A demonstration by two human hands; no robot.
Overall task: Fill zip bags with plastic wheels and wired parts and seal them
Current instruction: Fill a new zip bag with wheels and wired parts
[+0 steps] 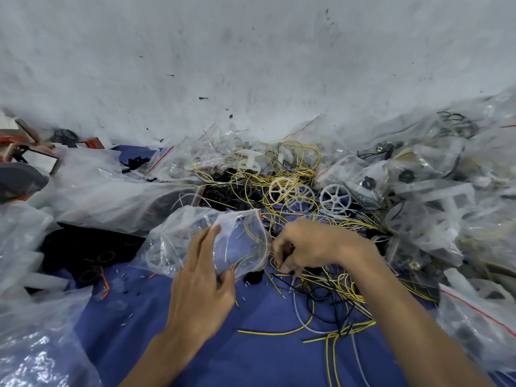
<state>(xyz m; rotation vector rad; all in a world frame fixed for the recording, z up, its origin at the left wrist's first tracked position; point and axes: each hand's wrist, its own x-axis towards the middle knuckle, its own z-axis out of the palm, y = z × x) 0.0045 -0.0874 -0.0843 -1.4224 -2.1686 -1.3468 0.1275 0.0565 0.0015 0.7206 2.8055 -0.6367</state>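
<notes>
My left hand [202,277] grips a clear zip bag [195,236] with a red strip, its mouth held wide and facing right. A white wheel and some yellow wire show through the plastic. My right hand [307,245] sits at the bag's mouth, fingers curled down on wired parts [315,277] from the tangle of yellow, black and white wires. Three white plastic wheels [333,197] lie just beyond, among yellow wires.
A blue cloth [251,356] covers the work surface. Filled and empty zip bags [435,208] pile up at right, large clear plastic bags [92,188] at left. Black rings [104,258] lie at left. A scuffed white wall [251,65] rises behind.
</notes>
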